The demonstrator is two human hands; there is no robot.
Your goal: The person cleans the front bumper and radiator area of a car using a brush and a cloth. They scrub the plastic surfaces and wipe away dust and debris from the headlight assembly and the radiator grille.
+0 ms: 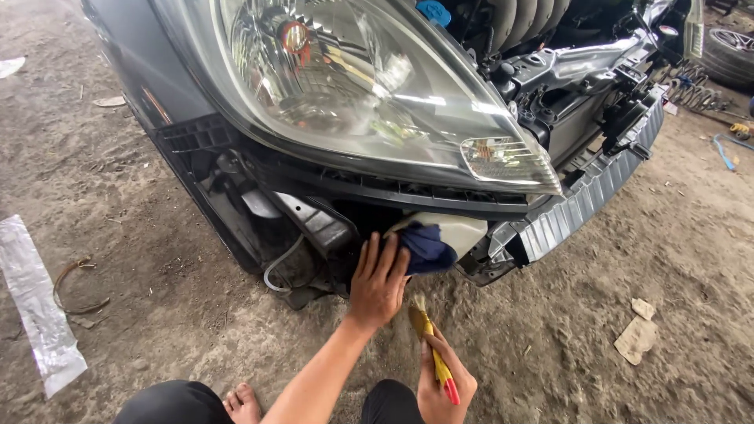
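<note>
I am crouched before a dark car with its front bumper cover off. My left hand (378,281) presses a dark blue cloth (430,248) against a white plastic tank (465,230) that sits under the big clear headlight (353,86). My right hand (442,385) is lower and closer to me. It grips a small paintbrush (428,338) by its yellow and red handle, bristles pointing up toward the tank, a little short of it.
A ribbed grey bumper beam (589,196) runs to the right of the tank. On the dirt floor lie a clear plastic strip (35,306), a wire loop (72,286) and paper scraps (636,336). Coil springs (695,93) and a tyre (730,49) lie far right. My bare foot (243,404) shows below.
</note>
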